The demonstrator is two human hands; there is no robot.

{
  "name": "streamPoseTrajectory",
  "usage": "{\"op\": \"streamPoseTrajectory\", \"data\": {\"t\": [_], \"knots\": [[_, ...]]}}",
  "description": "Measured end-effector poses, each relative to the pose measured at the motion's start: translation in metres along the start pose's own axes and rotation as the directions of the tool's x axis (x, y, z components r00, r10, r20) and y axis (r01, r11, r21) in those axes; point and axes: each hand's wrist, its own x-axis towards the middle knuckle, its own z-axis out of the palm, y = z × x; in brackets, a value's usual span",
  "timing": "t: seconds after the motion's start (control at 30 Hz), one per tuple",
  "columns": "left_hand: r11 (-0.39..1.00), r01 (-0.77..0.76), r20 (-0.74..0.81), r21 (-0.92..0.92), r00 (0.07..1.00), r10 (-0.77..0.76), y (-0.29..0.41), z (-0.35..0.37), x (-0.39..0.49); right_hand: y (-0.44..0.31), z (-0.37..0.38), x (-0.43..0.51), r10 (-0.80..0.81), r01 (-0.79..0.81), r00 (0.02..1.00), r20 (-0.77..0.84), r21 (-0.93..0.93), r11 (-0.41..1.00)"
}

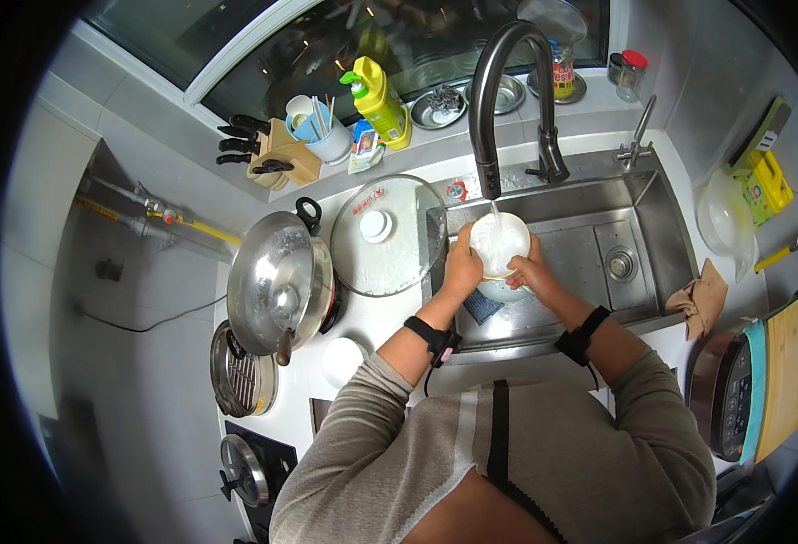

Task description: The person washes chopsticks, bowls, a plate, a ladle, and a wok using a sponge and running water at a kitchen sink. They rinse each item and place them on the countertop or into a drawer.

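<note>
Both of my hands hold a white bowl (499,246) with a yellowish rim over the left part of the stainless-steel sink (555,272). Water runs into it from the spout of the dark metal faucet (486,136). My left hand (463,265) grips the bowl's left side, and my right hand (534,272) grips its lower right side. Below the held bowl, another light-coloured dish (504,292) is partly hidden. Beside that dish lies a dark blue-grey cloth (483,307) on the sink floor. The drain (621,264) is at the sink's right.
Left of the sink lie a glass lid (399,262), a steel wok (253,272) with a ladle (286,313), and a white bowl (343,362). A yellow detergent bottle (384,109) and a knife block (293,160) stand behind. A brown cloth (701,299) hangs at the sink's right edge.
</note>
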Motion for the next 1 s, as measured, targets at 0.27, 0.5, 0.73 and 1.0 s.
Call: {"op": "streamPoseTrajectory", "data": {"t": [0.27,0.5,0.73,1.0], "knots": [[0.991,-0.131,0.341,-0.041,0.930,0.137,0.008,-0.021,0.031,-0.024,-0.017,-0.007,0.270,-0.254,0.920,0.285,-0.091,0.963],[0.997,0.013,0.403,-0.082,0.915,0.021,0.010,-0.025,0.025,-0.042,-0.013,-0.022,0.339,-0.316,0.890,0.304,-0.124,0.941],[0.989,-0.145,-0.026,0.000,0.989,0.145,0.003,-0.007,0.016,-0.028,0.005,-0.026,0.135,-0.139,0.987,0.082,0.047,0.989],[0.989,0.063,0.157,-0.137,0.987,-0.041,0.005,-0.011,0.031,-0.042,-0.020,-0.010,0.155,-0.173,0.965,0.213,0.067,0.983]]}}
